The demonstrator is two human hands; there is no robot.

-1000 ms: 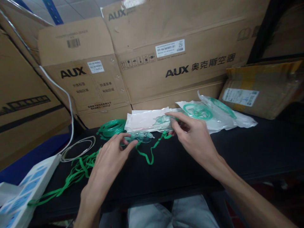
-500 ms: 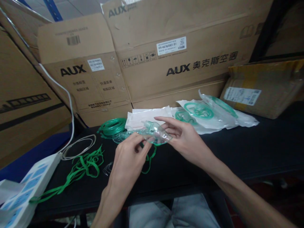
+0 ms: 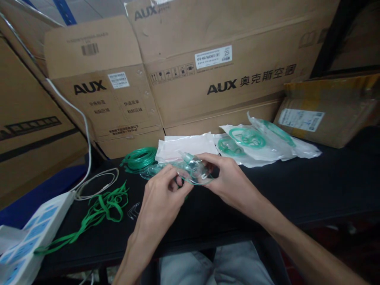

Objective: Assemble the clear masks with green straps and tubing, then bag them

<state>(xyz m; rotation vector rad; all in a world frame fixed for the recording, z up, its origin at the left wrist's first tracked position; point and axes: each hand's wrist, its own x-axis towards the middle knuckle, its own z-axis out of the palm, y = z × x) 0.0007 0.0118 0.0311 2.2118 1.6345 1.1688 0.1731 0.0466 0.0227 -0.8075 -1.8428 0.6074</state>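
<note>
A clear, green-tinted oxygen mask (image 3: 196, 169) is held between both hands above the black table. My left hand (image 3: 162, 194) pinches its near left rim between thumb and fingers. Around its right side, my right hand (image 3: 230, 179) is closed with the thumb below and the fingers above. A pale connector points up and left from the mask. Just behind my left hand lie more clear masks (image 3: 151, 170), partly hidden by it. Only a speck of green shows below the held mask, near my left thumb.
Coiled green tubing (image 3: 141, 159), green elastic straps (image 3: 108, 206), small clear wire-like pieces (image 3: 133, 211) and a power strip (image 3: 38, 233) lie to the left. White pouches (image 3: 188, 145) and bagged green tubing (image 3: 252, 138) lie behind. Large cardboard boxes (image 3: 190, 95) line the back.
My right hand's fingers, stretched out before, have curled round the mask's right side. The mask has shifted slightly right, and the green strap loop hanging below it has mostly gone from sight.
</note>
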